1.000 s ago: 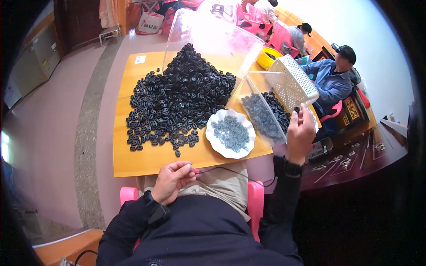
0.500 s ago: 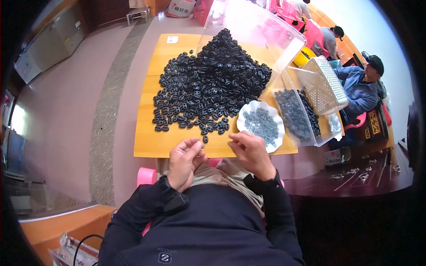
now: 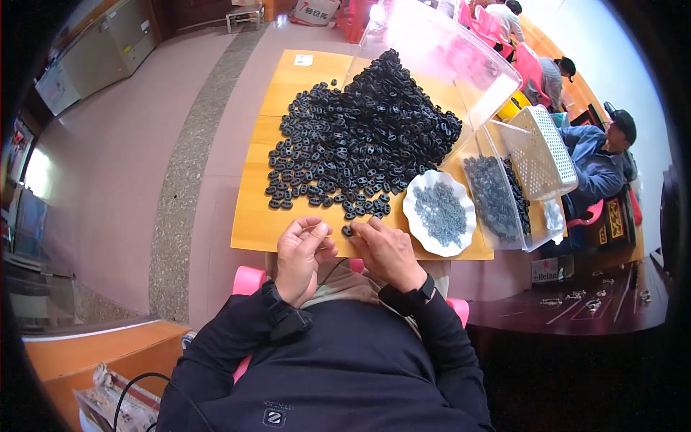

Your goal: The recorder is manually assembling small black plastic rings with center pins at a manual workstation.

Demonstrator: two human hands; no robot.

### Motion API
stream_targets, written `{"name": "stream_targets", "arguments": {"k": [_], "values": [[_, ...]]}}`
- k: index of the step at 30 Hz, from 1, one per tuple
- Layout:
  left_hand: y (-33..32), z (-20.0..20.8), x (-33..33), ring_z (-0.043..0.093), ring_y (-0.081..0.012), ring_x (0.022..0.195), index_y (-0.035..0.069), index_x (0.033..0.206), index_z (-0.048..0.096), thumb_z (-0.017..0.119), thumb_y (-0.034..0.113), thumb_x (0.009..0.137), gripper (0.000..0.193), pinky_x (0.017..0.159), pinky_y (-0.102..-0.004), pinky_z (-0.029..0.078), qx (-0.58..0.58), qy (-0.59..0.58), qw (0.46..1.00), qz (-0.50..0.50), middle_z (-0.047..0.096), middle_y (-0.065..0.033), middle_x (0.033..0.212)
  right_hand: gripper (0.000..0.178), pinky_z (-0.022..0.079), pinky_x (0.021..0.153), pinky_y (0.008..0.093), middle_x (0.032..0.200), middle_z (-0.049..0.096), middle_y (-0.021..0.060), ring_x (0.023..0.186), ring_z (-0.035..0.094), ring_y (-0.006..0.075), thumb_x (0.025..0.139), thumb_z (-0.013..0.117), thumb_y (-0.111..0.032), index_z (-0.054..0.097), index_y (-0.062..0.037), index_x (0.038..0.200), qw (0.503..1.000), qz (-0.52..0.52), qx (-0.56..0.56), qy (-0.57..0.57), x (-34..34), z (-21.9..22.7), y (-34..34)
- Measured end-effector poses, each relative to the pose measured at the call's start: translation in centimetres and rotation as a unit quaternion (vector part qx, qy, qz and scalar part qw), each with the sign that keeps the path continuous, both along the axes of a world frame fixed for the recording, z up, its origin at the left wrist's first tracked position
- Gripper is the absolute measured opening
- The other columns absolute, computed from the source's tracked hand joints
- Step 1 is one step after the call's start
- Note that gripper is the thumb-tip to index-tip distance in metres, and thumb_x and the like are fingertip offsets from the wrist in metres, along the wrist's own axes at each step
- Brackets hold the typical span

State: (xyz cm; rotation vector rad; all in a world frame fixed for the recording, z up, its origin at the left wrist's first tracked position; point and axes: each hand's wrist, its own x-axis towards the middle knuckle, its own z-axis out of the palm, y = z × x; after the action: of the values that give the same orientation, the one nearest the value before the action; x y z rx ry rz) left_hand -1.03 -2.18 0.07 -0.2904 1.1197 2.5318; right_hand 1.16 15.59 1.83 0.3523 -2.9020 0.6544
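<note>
My left hand is closed in a pinch over the table's near edge; whatever lies between thumb and forefinger is too small to name. Close by on its right, my right hand has thumb and fingertips drawn together at a small black two-holed oval piece. Beyond both hands spreads a large heap of the same black pieces, highest toward the back. A white scalloped dish, holding many tiny clear-grey parts, stands to the right of my right hand.
Against the heap leans a large clear plastic bin. A clear box with more dark pieces stands right of the dish, a white perforated basket over it. Another person sits at the right. The wooden table ends just before my lap.
My right hand has moved left, away from the dish's edge, to the single black piece near my left hand. The left hand keeps its pinch. The whole view has shifted slightly.
</note>
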Motion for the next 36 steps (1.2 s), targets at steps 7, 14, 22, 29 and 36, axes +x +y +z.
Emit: {"name": "stream_targets", "arguments": {"k": [7,14,22,29,36], "values": [[-0.1,0.0,-0.2,0.06,-0.0102,0.071,0.004,0.107,0.051,0.06,0.008,0.09,0.019,0.063,-0.0265,0.055,-0.002,0.003,1.0,-0.011,0.06,-0.004,0.088,0.028,0.049,0.061,0.0415,0.084,0.062,0.0105,0.071,0.063,0.0316,0.086,0.061,-0.02,0.06,-0.0077,0.11,1.0,-0.02,0.023,-0.002,-0.8,0.4,0.3],[-0.2,-0.2,-0.3,0.06,-0.0104,0.071,0.004,0.107,0.052,0.06,0.008,0.09,0.019,0.064,-0.0262,0.054,-0.006,-0.002,1.0,-0.011,0.06,-0.004,0.088,0.034,0.05,0.065,0.0418,0.089,0.065,0.0132,0.077,0.064,0.032,0.086,0.061,-0.022,0.057,-0.0079,0.117,0.999,-0.029,0.043,-0.012,-1.5,0.6,-0.1],[-0.1,-0.1,-0.2,0.06,-0.0107,0.072,0.004,0.106,0.052,0.059,0.008,0.091,0.018,0.065,-0.0264,0.054,-0.004,-0.007,1.0,-0.014,0.06,-0.0044,0.089,0.035,0.05,0.063,0.043,0.088,0.067,0.0149,0.076,0.065,0.0328,0.085,0.06,-0.02,0.056,-0.0075,0.117,1.0,0.011,-0.004,0.015,-3.0,1.1,-0.7],[0.1,-0.6,-0.3,0.061,-0.0094,0.068,0.005,0.104,0.053,0.06,0.008,0.091,0.016,0.062,-0.024,0.055,0.02,-0.012,1.0,-0.007,0.062,-0.004,0.087,0.014,0.05,0.054,0.0425,0.071,0.066,0.0145,0.068,0.066,0.0313,0.082,0.054,-0.018,0.06,-0.0081,0.091,0.994,0.024,0.104,-0.031,-6.1,1.1,-2.7],[0.1,-0.6,-0.2,0.062,-0.0096,0.068,0.004,0.105,0.053,0.061,0.009,0.091,0.017,0.062,-0.024,0.055,0.023,-0.007,1.0,-0.008,0.062,-0.004,0.087,0.011,0.052,0.056,0.0409,0.071,0.065,0.0132,0.068,0.067,0.0308,0.079,0.055,-0.017,0.062,-0.0085,0.08,0.995,0.02,0.099,0.026,-6.5,0.2,-2.9]]}}
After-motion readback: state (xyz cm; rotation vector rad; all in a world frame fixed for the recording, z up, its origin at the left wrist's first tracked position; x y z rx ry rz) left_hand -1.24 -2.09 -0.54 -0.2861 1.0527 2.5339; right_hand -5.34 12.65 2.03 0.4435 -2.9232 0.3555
